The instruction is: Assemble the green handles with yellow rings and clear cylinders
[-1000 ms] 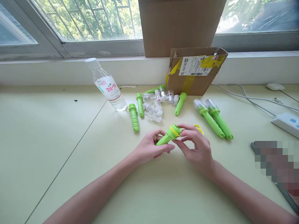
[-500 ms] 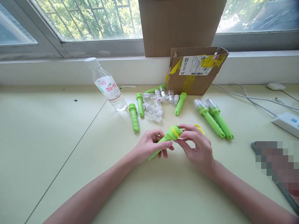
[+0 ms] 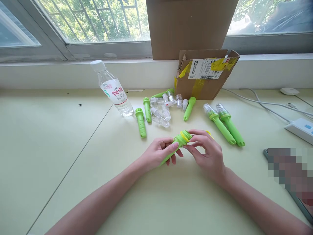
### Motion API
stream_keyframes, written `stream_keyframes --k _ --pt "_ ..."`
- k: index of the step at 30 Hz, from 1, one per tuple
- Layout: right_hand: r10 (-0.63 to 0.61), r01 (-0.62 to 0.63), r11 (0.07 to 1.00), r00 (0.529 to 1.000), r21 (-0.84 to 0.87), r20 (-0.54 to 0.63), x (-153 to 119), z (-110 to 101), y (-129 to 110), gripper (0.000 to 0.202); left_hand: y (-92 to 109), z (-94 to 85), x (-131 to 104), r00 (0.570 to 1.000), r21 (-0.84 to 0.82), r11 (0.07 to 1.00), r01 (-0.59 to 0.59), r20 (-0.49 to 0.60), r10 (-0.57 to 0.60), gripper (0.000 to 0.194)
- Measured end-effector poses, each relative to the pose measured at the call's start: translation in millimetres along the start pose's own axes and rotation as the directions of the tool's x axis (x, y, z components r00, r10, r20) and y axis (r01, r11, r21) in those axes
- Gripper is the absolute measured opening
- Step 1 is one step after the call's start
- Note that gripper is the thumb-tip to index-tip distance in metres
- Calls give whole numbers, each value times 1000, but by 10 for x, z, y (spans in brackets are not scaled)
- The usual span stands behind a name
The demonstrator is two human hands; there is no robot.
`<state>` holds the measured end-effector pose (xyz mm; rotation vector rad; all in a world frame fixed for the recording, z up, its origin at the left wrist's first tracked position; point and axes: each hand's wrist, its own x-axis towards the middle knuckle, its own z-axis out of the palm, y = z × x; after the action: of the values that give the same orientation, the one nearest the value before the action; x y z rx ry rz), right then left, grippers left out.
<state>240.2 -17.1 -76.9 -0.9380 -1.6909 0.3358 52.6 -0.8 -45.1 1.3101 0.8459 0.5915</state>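
My left hand [image 3: 162,150] is wrapped around a green plastic handle [image 3: 179,140], tilted with its wide ribbed end up and to the right. A thin yellow ring [image 3: 184,137] sits around that ribbed end. The fingertips of my right hand [image 3: 205,148] pinch at the ring and the handle's rim. Behind my right fingers, another bit of yellow [image 3: 209,134] shows on the table, mostly hidden. Beyond my hands lie loose green handles [image 3: 141,124] and clear plastic tubes [image 3: 160,120] in a loose group. Two green handles with clear caps [image 3: 222,129] lie together to the right.
A water bottle [image 3: 116,94] stands at the back left. An open cardboard box [image 3: 202,88] with yellow tape is against the wall. White cables [image 3: 264,101] and a power strip [image 3: 299,129] are at right, with a phone [image 3: 297,199], partly blurred, nearer me.
The green handle has shifted slightly up and right within my left hand, and the left thumb sits nearer its wide end. My right fingers stay at the rim.
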Motion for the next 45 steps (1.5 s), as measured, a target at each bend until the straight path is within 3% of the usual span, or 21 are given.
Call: stream_keyframes --k 9,16,23,29,34,39,45 --pt "-14 14 1000 1000 -22 16 -9 21 -17 21 -31 3 -1 998 37 998 43 -45 -41 33" --pt "-33 32 999 998 3 59 -7 -5 -24 30 -65 -2 23 996 -102 994 49 -73 -57 40" --pt "-68 67 998 994 16 89 3 -16 -28 34 -54 -21 17 999 -172 985 32 -34 -38 39" --pt "-123 123 989 992 -85 -2 -15 -2 25 25 -24 -8 -3 1000 -113 993 28 -11 -29 30" --pt "-143 139 985 989 -104 -32 -12 -16 46 21 -16 2 3 1000 -50 999 5 2 -5 34" --pt "-132 128 987 991 -92 -33 -5 -17 59 24 -17 22 -3 1000 33 999 -9 -13 9 38" --pt "-127 126 990 992 -63 -13 -9 1 52 28 -23 41 -18 997 67 997 45 -64 -41 30"
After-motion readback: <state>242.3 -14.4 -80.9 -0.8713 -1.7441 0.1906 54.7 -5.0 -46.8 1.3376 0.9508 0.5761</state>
